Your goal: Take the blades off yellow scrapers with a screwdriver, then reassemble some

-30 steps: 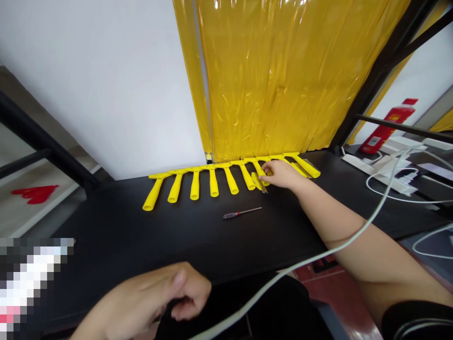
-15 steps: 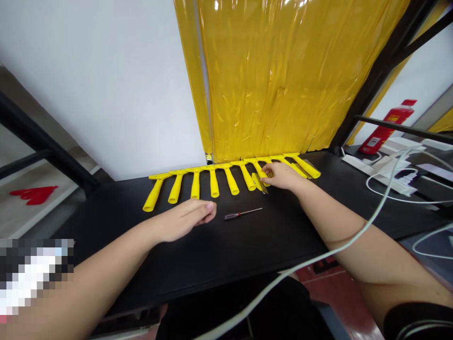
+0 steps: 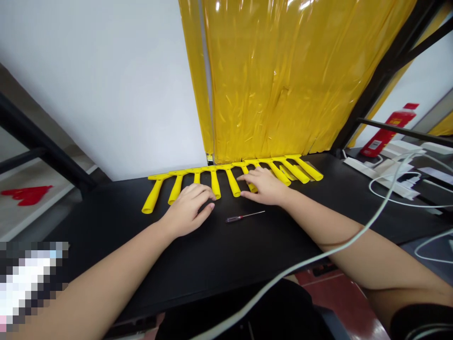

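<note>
Several yellow T-shaped plastic handles with hollow round grips lie side by side in a row; one yellow handle (image 3: 151, 198) is at the left end. My left hand (image 3: 189, 208) hovers by the grips left of the middle, fingers loosely apart, nothing in it. Over a grip right of the middle is my right hand (image 3: 265, 186), fingers spread and partly covering that handle; whether it touches the handle I cannot tell. A small screwdriver (image 3: 234, 219) with a dark clear handle lies in front of the row. Flat pieces with metal blades (image 3: 312, 171) show among the right-hand handles.
The black tabletop (image 3: 212, 255) backs onto a white panel and a yellow plastic curtain (image 3: 276, 85). At right stand a red bottle (image 3: 387, 132) and white power strips. A white cable (image 3: 318, 259) hangs across the foreground, over my right forearm.
My right hand has moved left, from a small yellow piece with a metal blade to over a handle, its fingers now spread. My left hand has opened and shifted slightly toward the row.
</note>
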Tool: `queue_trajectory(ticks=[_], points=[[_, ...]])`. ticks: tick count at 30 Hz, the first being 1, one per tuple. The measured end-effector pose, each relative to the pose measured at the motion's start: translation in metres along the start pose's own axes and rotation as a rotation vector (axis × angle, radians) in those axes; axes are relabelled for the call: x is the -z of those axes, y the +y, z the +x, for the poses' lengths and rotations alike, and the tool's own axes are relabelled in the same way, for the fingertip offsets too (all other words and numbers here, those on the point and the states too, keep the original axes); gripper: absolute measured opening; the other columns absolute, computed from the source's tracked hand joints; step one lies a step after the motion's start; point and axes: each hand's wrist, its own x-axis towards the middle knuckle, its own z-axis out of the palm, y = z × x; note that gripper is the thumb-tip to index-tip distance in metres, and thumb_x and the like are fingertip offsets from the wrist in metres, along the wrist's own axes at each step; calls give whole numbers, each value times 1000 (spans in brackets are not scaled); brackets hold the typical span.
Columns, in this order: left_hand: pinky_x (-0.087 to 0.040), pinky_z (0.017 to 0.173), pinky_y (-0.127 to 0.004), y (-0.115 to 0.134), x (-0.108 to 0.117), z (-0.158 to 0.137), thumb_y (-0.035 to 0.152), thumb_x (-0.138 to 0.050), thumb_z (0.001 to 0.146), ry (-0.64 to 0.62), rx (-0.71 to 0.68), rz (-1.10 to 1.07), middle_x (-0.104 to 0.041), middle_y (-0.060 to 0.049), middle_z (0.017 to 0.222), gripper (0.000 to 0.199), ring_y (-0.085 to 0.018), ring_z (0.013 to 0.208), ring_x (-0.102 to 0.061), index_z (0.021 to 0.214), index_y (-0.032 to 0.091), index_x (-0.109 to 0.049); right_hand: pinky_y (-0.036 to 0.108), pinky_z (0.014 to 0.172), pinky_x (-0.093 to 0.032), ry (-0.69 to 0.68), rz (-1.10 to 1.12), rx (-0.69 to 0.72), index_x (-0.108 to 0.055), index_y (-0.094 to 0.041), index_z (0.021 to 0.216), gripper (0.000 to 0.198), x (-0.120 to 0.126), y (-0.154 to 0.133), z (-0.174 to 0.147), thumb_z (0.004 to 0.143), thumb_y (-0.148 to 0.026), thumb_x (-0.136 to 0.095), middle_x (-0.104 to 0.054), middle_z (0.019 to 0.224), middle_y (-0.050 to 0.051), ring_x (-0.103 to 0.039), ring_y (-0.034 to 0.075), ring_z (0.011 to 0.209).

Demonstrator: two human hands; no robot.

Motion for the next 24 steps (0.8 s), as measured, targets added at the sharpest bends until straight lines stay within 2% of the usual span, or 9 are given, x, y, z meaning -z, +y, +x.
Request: queue_trajectory(ticks=[3,8,15,19,24], points=[[-40,117,-52,-4,-8,0,32,-50,106,6,26,86,-66,-10,141,30,-30,136,-54,130,22,-64,45,94,-43,-36,-48,71,-68,-22,139,51,-7,-18,6,98,-53,-65,-75,105,11,-57,32,102],[-37,119,-56,-10,-17,2,37,-49,107,-37,77,155,-59,-9,155,42,-33,145,-50,145,25,-60,44,93,-40,-79,-95,94,-74,-24,132,44,-14,-26,13,97,-49,-69,-75,96,11,-55,32,101],[-35,113,-55,-8,-18,2,38,-47,109,-86,88,187,-60,-6,155,39,-33,143,-52,145,31,-60,43,94,-40,-52,-41,75,-77,-25,128,34,-20,-22,15,97,-37,-71,-75,95,9,-57,29,96],[-35,112,-54,-7,-18,1,38,-48,109,-96,87,178,-63,-7,151,37,-32,141,-53,141,30,-62,41,93,-42,27,11,65,-76,-24,128,33,-22,-17,15,95,-31,-74,-73,94,9,-57,27,93],[-35,110,-54,-7,-19,1,37,-46,109,-123,78,193,-62,-8,152,37,-32,139,-53,143,29,-60,40,92,-45,157,143,75,-74,-25,130,33,-24,-13,14,99,-34,-72,-76,100,8,-62,25,92]])
